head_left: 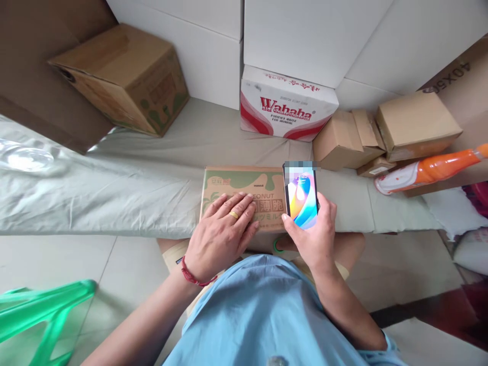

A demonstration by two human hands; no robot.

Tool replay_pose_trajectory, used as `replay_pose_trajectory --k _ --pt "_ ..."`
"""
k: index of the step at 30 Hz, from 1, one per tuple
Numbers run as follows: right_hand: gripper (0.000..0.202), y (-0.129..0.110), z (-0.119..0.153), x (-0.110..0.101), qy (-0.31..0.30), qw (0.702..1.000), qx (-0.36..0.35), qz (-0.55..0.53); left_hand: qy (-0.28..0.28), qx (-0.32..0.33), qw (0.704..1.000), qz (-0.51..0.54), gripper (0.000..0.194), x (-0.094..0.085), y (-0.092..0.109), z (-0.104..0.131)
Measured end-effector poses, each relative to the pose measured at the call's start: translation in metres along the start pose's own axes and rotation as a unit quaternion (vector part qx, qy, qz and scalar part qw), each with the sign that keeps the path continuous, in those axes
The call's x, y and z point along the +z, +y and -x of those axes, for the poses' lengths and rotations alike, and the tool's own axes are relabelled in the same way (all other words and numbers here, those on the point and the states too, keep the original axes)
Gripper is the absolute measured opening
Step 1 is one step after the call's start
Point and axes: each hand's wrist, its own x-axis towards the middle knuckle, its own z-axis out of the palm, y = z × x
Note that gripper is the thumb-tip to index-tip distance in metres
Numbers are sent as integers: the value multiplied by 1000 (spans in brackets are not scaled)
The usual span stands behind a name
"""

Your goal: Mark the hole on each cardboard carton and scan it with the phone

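Directly in front of me a brown cardboard box [244, 178] with green print lies at the near edge of a cloth-covered surface. My left hand [224, 229] rests flat on top of it, fingers stretched out, a ring on one finger and a red bracelet at the wrist. Upright in my right hand [316, 234] is a smartphone [302, 195], its colourful screen lit and facing me, gripped between thumb and fingers. The phone hides the box's right end, and part of its printed face lies under my left hand.
A white Wahaha carton [285, 104] stands against the wall, with small brown boxes [417, 124] to its right. An orange bottle-shaped object [434, 170] lies at far right. A larger carton [129, 81] sits back left. A green plastic stool [46, 315] stands on the floor.
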Motion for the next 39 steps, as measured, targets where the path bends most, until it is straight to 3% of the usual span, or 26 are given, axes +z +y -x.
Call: replay_pose_trajectory --k 3,6,10,15,18,22,27,30,31,34,37,39 --pt "80 2 0 0 2 1000 -6 -7 -2 -4 1000 4 38 0 0 0" --pt "82 19 -4 0 11 1000 13 -14 -3 -4 1000 4 38 -1 1 -1" --pt "90 77 -21 -5 23 993 109 40 -14 -5 1000 6 39 -3 1 -1" --pt "92 158 -38 -20 -59 940 290 169 -6 -17 1000 9 39 -1 2 0" --pt "85 184 -37 -25 -90 917 337 194 6 -35 999 -4 42 1 1 1" --pt "87 198 -35 -25 -106 908 347 208 -4 -33 999 -7 45 0 1 2" --pt "85 195 -38 -22 -102 928 292 205 14 -28 999 11 40 1 2 7" --pt "90 168 -32 -16 -122 963 239 4 43 -17 999 23 37 2 2 11" --pt "92 155 -29 -13 -154 956 226 -104 52 -11 998 23 37 2 2 12" --pt "101 111 -22 -2 -278 878 196 -337 66 2 998 21 39 0 5 20" --pt "116 82 -21 7 -352 822 173 -413 73 21 997 24 39 -3 10 33" --pt "115 76 -23 10 -373 796 174 -443 75 32 996 28 38 -4 14 44"
